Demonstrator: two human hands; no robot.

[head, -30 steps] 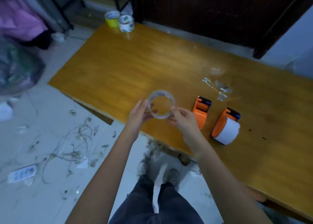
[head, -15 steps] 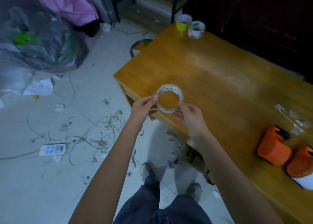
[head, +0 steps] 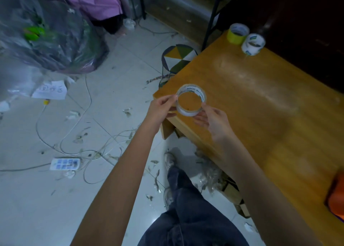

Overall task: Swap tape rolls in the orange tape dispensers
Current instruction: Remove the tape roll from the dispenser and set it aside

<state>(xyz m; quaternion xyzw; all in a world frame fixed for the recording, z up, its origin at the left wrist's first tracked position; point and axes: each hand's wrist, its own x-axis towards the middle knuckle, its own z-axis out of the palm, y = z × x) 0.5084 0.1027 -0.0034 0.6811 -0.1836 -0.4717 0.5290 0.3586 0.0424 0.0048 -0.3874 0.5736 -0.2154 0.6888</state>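
Here, a person holds a clear tape roll (head: 191, 100) above the near corner of the wooden table (head: 260, 106): left hand (head: 160, 109) pinching its nine-o'clock rim, right hand (head: 214, 121) half-open, fingertips at five o'clock. One orange dispenser (head: 337, 195) sits at the frame's three-o'clock edge. So light a grip could let the roll slip floorward.

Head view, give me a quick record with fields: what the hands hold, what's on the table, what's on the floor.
held: clear tape roll, nearly empty, between left hand and right hand
position: above the table corner
table far end: yellow roll and white roll, side by side
table right edge: orange dispenser, mostly cut off
floor: cables, power strip, scraps, stool, plastic bag
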